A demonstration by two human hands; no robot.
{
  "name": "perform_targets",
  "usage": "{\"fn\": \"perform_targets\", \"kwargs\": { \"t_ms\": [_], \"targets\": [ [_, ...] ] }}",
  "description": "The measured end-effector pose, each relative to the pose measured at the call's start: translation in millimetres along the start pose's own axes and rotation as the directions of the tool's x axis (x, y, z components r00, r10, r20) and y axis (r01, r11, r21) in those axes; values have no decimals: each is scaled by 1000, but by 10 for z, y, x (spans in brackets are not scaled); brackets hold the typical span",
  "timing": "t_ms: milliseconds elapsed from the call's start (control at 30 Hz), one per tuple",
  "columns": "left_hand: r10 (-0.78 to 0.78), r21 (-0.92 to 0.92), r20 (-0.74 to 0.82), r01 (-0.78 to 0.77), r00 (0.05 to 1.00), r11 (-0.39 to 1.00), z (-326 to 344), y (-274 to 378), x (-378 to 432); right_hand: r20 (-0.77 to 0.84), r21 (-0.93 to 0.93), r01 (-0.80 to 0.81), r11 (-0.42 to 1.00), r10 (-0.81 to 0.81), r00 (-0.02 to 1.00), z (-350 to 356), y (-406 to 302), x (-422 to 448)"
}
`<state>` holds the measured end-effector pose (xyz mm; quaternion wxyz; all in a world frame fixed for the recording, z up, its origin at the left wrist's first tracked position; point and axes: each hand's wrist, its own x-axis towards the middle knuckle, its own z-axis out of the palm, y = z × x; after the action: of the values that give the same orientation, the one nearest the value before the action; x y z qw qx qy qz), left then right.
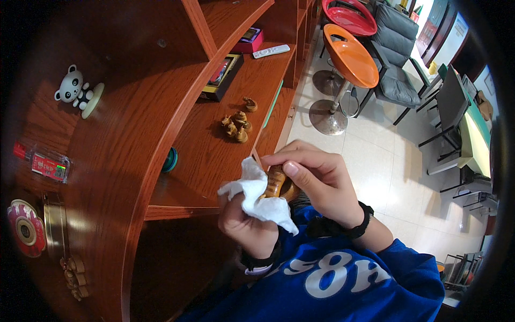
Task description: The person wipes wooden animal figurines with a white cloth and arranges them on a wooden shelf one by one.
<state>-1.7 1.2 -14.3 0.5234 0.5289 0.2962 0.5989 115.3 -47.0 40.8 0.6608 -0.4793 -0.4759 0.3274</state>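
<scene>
A small carved wooden figurine is between my two hands, just above the front edge of the shelf. My right hand pinches its top with thumb and fingers. A white cloth or tissue drapes over my left hand and touches the figurine's side; the left fingers are mostly hidden under it. On the wooden shelf, beyond my hands, stand several similar small carved figurines, most of them grouped close together and one slightly apart.
Farther along the shelf are a dark-framed box, a pink box and a white remote control. A teal round object is at the left. The upper shelf holds a panda figurine. Bar stools stand beyond.
</scene>
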Motion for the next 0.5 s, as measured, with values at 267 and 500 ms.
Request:
{"fn": "perform_targets", "kwargs": {
  "t_ms": [267, 500],
  "targets": [
    [128, 73, 138, -139, 982, 988, -256, -238, -103, 273, 119, -124, 985, 87, 958, -73, -56, 26],
    [-131, 87, 95, 123, 987, 989, -107, -93, -102, 164, 214, 57, 975, -93, 982, -111, 38, 7]
  ]
}}
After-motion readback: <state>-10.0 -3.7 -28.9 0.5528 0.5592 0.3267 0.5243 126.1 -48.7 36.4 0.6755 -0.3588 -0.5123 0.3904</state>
